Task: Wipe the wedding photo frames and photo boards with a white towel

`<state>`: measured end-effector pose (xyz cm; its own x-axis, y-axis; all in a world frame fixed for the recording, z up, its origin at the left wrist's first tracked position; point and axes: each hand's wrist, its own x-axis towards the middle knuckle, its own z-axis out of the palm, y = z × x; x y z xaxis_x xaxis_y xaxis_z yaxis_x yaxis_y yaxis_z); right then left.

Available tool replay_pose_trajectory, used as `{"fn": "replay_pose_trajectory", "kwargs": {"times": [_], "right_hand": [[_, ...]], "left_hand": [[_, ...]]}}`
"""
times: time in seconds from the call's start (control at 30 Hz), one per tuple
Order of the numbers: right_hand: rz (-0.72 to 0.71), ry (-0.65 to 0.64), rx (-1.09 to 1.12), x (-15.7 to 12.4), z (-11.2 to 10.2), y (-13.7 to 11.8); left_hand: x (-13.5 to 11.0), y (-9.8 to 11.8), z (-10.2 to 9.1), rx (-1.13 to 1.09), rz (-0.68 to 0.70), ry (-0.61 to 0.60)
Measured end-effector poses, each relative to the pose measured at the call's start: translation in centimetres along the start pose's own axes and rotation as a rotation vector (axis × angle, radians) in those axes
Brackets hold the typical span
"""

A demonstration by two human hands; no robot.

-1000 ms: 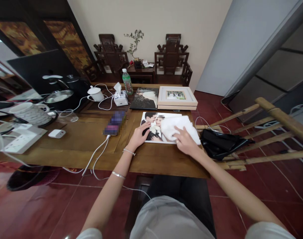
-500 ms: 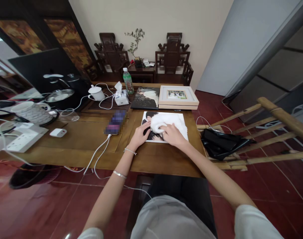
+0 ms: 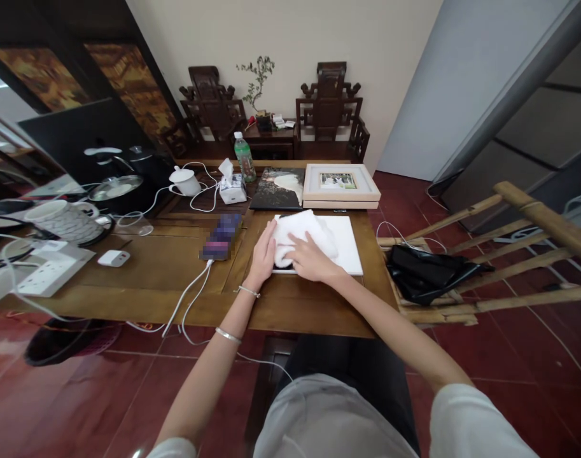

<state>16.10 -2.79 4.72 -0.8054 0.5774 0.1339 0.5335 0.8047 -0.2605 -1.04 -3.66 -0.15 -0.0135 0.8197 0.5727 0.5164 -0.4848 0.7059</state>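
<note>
A white cloth [image 3: 305, 230], loosely folded, lies over the left half of a photo panel [image 3: 350, 245] on the wooden table. My right hand [image 3: 310, 257] holds the cloth down against the panel, its fingers bent into the fabric. At the panel's left edge rests my left hand [image 3: 263, 253], fingers stretched out and touching that edge and perhaps the cloth's side. The right part of the panel shows plain white; most of its picture is hidden under the cloth. Behind it lie a dark photo panel [image 3: 275, 189] and a pale wooden picture frame [image 3: 312, 186] stacked on another.
A phone [image 3: 222, 236] on a white cable lies left of my hands. Further back stand a tissue box [image 3: 233, 191], a green-labelled bottle [image 3: 244, 158] and a lidded cup [image 3: 185, 182]. A power strip [image 3: 56, 270] sits far left; a bamboo chair [image 3: 462, 308] holds a black bag [image 3: 417, 270].
My right hand has slid the cloth left across the panel, covering the pictured figure and baring the white right side. My left hand has shifted slightly left, onto the panel's edge.
</note>
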Motion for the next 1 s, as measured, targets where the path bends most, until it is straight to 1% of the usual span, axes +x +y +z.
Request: {"fn": "replay_pose_trajectory", "kwargs": {"times": [0.1, 0.2, 0.27, 0.33, 0.43, 0.53, 0.6, 0.67, 0.8, 0.87, 0.93, 1.0], "right_hand": [[-0.005, -0.029, 0.053, -3.7, -0.5, -1.1], [0.054, 0.007, 0.089, -7.3, -1.2, -0.6], [0.104, 0.048, 0.096, -9.0, -1.6, 0.4], [0.187, 0.105, 0.086, -10.1, -1.8, 1.9], [0.315, 0.200, 0.074, -10.6, -1.7, 4.1], [0.393, 0.263, 0.083, -9.4, -1.7, 5.7], [0.450, 0.283, 0.093, -7.7, -1.9, 6.1], [0.486, 0.293, 0.145, -5.2, -2.3, 5.9], [0.452, 0.264, 0.326, 0.5, -2.4, 4.6], [0.427, 0.250, 0.358, 2.8, -2.0, 3.8], [0.398, 0.241, 0.349, 4.1, -1.4, 3.1], [0.368, 0.240, 0.326, 4.1, -0.9, 2.9]], "left_hand": [[0.0, 0.0, 0.2, 0.074, 0.022, -0.074], [-0.1, -0.1, 0.4, 0.130, 0.033, -0.159], [-0.1, -0.3, 0.5, 0.143, 0.037, -0.190], [-0.1, -0.6, 0.6, 0.151, 0.042, -0.202], [-0.1, -0.9, 0.6, 0.162, 0.055, -0.205], [0.0, -0.9, 0.7, 0.165, 0.058, -0.199], [0.0, -0.9, 0.7, 0.163, 0.056, -0.199], [0.0, -0.8, 0.6, 0.159, 0.054, -0.197], [0.1, -0.9, 0.6, 0.141, 0.048, -0.194], [0.1, -1.0, 0.6, 0.141, 0.030, -0.192], [0.1, -1.0, 0.6, 0.154, 0.004, -0.185], [0.2, -1.0, 0.6, 0.163, -0.009, -0.175]]}}
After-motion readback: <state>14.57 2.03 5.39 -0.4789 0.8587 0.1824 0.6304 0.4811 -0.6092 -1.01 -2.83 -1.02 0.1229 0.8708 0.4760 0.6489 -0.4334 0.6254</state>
